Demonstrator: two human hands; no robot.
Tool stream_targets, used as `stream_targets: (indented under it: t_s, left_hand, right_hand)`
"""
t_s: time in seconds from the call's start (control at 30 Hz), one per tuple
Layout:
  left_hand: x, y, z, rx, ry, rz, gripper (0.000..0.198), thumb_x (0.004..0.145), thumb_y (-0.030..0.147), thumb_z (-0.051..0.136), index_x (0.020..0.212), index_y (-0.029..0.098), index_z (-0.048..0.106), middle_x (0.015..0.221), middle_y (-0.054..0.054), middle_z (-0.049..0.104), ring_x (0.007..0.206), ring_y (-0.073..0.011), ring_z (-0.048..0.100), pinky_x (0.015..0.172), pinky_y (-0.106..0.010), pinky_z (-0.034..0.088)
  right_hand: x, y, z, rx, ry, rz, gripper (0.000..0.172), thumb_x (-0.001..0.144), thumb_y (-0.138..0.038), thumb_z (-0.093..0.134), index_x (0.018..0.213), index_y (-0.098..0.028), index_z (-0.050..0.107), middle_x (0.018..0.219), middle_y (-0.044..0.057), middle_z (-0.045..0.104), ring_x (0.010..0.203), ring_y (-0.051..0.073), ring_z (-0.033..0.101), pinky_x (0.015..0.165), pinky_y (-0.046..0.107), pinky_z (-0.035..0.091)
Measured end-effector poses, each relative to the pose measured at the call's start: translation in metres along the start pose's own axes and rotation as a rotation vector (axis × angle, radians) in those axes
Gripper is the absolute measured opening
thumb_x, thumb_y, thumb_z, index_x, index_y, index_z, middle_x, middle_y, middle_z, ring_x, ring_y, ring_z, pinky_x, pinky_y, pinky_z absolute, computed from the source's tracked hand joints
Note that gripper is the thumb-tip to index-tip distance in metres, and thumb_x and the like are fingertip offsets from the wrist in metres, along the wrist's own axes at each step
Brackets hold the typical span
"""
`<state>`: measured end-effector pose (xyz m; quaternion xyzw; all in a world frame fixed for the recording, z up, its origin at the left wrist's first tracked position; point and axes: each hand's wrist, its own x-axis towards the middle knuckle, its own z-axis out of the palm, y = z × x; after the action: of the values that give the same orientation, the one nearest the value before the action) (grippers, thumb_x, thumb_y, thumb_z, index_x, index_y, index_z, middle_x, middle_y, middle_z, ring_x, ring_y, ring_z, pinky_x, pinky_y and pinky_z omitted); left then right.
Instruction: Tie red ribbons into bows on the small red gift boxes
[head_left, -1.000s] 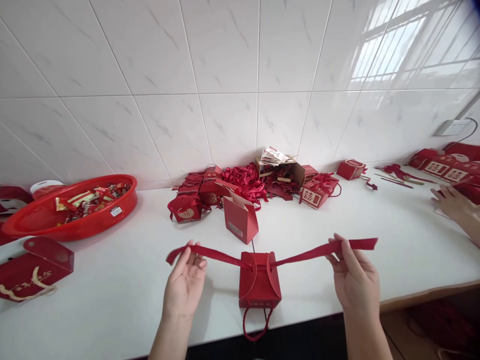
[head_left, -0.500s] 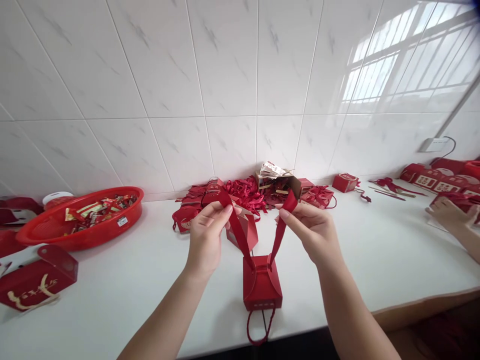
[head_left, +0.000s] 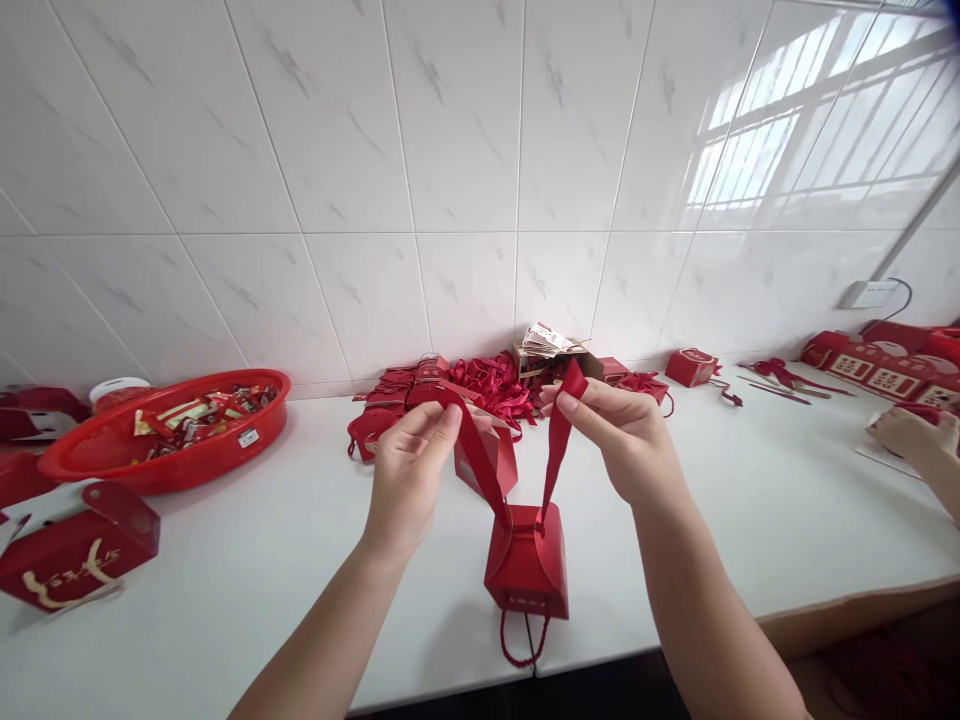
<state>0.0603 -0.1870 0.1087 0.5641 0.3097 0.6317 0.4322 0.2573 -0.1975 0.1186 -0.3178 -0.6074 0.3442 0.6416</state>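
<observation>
A small red gift box (head_left: 527,575) sits near the front edge of the white table, its top flaps folded together. A red ribbon (head_left: 484,462) comes up from the top of the box in two strands. My left hand (head_left: 411,470) pinches the end of the left strand between thumb and fingers. The right strand's end is pinched in my right hand (head_left: 619,435). Both strands spread upward in a V. From the front of the box a twisted red cord loop (head_left: 523,660) hangs down. Another red box (head_left: 487,462) stands just behind, partly covered by the ribbon.
A red plastic basin (head_left: 262,440) of wrapped sweets stands left, with a larger red box (head_left: 86,550) before it. Along the wall lie a heap of red ribbons (head_left: 487,375), a carton of cards (head_left: 545,340) and a small box (head_left: 691,367). At right, another person's hand (head_left: 911,435) touches something red.
The gift box has tilted and turned slightly, with both hands still pinching the ribbon ends. My right hand has shifted a little left. The other person's hand has moved slightly.
</observation>
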Motion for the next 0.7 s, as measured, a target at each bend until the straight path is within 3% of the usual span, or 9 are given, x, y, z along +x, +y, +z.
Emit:
stream_targets:
  t_s: [0.13, 0.3, 0.5, 0.7]
  left_hand:
    - [0.002, 0.006, -0.003, -0.022, 0.019, 0.058, 0.021, 0.083, 0.041, 0.066, 0.085, 0.019, 0.065, 0.069, -0.001, 0.069, 0.077, -0.0185, 0.067, 0.079, -0.031, 0.050]
    - [-0.004, 0.004, 0.006, 0.066, -0.152, -0.004, 0.019, 0.086, 0.038, 0.062, 0.084, 0.019, 0.059, 0.054, 0.004, 0.061, 0.056, -0.0134, 0.061, 0.063, -0.026, 0.049]
    - [-0.014, 0.001, 0.014, 0.142, -0.157, -0.077, 0.029, 0.081, 0.033, 0.069, 0.077, 0.022, 0.042, 0.055, 0.004, 0.065, 0.050, -0.0119, 0.060, 0.050, -0.021, 0.046]
    - [-0.014, 0.006, 0.006, 0.193, -0.320, -0.140, 0.021, 0.082, 0.026, 0.064, 0.096, 0.022, 0.049, 0.061, 0.002, 0.064, 0.059, -0.0156, 0.064, 0.058, -0.026, 0.050]
  right_hand:
    - [-0.001, 0.003, 0.000, 0.156, -0.082, 0.115, 0.025, 0.084, -0.040, 0.064, 0.081, -0.019, 0.075, 0.071, 0.003, 0.069, 0.071, 0.017, 0.066, 0.072, 0.035, 0.055]
    - [-0.007, 0.012, 0.014, 0.124, -0.007, 0.184, 0.020, 0.078, -0.034, 0.071, 0.085, -0.016, 0.072, 0.063, 0.001, 0.067, 0.047, 0.009, 0.054, 0.048, 0.025, 0.047]
    - [-0.015, 0.011, 0.026, 0.049, -0.281, 0.120, 0.024, 0.084, -0.035, 0.061, 0.076, -0.015, 0.071, 0.062, 0.001, 0.061, 0.055, 0.010, 0.050, 0.050, 0.022, 0.043]
    - [-0.015, 0.027, 0.029, 0.211, -0.335, 0.212, 0.031, 0.088, -0.042, 0.058, 0.079, -0.015, 0.070, 0.061, 0.002, 0.063, 0.051, 0.009, 0.050, 0.048, 0.023, 0.041]
